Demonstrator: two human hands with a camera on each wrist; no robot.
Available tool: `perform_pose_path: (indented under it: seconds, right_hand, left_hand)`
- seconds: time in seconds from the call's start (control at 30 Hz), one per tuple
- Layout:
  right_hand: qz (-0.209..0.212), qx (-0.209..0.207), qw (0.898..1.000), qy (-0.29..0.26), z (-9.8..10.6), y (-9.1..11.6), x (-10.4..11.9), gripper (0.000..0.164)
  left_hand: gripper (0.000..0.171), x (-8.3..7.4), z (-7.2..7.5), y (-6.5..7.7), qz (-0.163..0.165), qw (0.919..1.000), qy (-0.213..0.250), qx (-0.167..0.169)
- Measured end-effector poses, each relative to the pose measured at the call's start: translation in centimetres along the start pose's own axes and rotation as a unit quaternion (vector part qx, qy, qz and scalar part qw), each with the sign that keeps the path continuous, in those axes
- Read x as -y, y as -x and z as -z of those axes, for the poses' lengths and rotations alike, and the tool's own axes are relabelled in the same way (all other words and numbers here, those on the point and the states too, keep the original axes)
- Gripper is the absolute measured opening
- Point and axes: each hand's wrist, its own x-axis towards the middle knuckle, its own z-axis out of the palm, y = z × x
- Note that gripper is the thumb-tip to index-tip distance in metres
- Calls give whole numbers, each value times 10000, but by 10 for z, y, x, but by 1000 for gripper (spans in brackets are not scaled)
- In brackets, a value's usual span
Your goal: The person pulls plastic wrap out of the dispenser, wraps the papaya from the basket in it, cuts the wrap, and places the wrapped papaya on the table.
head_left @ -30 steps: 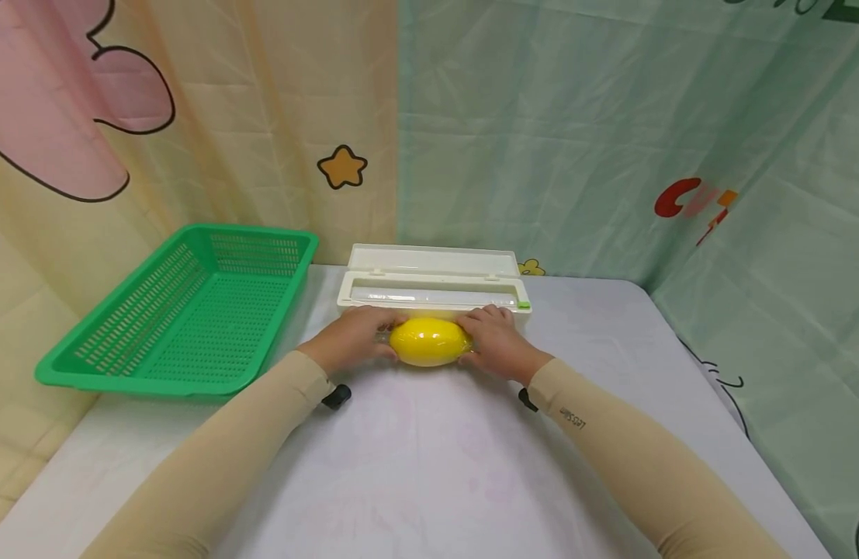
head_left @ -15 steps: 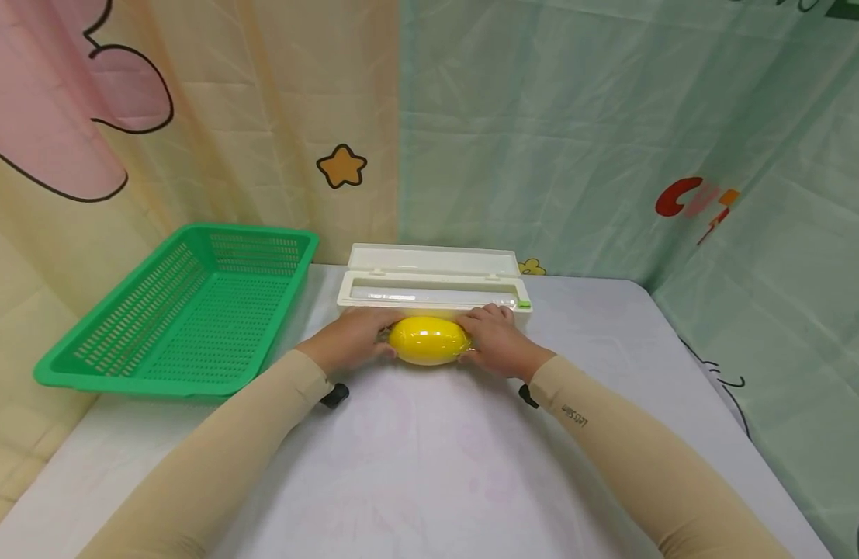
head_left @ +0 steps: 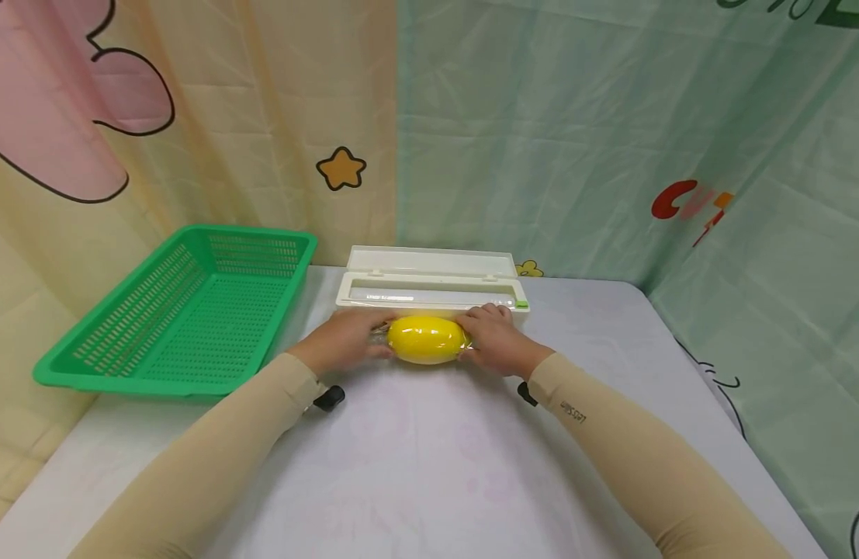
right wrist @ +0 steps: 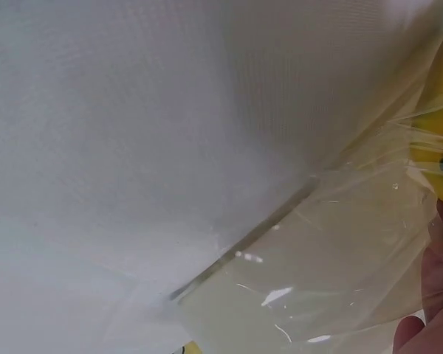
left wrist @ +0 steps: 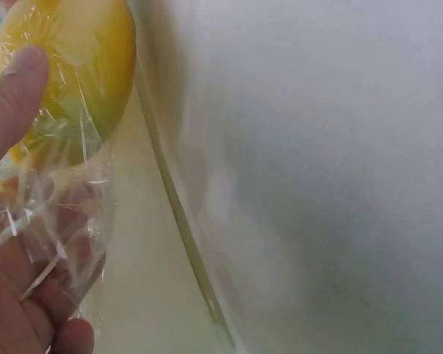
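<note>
A glossy yellow lemon (head_left: 427, 339) lies crosswise in front of a white cling film dispenser (head_left: 432, 284), wrapped in clear cling film (left wrist: 52, 192). My left hand (head_left: 341, 339) grips its left end, the thumb on the wrapped skin and the fingers curled under loose film in the left wrist view. At the other end, my right hand (head_left: 497, 339) holds the lemon, its fingertips near the dispenser's front edge. In the right wrist view, film (right wrist: 332, 273) stretches over the dispenser's pale front, and most of that hand is out of frame.
The dispenser's lid (head_left: 432, 261) stands raised at the back, with a film roll (head_left: 429, 296) inside and a green slider (head_left: 521, 303) at its right. A green plastic basket (head_left: 185, 318) sits at the left of the white-covered table (head_left: 429, 466). Patterned curtains hang behind.
My left hand has shifted slightly left, and more bunched film shows at the lemon's left end. The lemon and my right hand have hardly moved.
</note>
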Motion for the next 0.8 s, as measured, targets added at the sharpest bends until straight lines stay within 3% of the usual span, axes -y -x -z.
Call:
perform_pose_path:
  seconds: [0.13,0.3,0.5,0.8]
  right_hand:
    - [-16,12,10000,-32,1,0,0,68]
    - [-51,-1,10000,-15,0,1,0,68]
    - [-22,-87,9999,68,-3,1,1,69]
    - [57,-282,9995,124,-8,4,0,75]
  left_hand:
    - [74,-5,0,2,131,9988,-360,-292]
    - [80,-17,-4,1,154,9970,-427,-632]
    - [74,-26,-15,-2,147,9956,-640,-662]
    - [76,-21,-20,-8,240,9969,-451,-592]
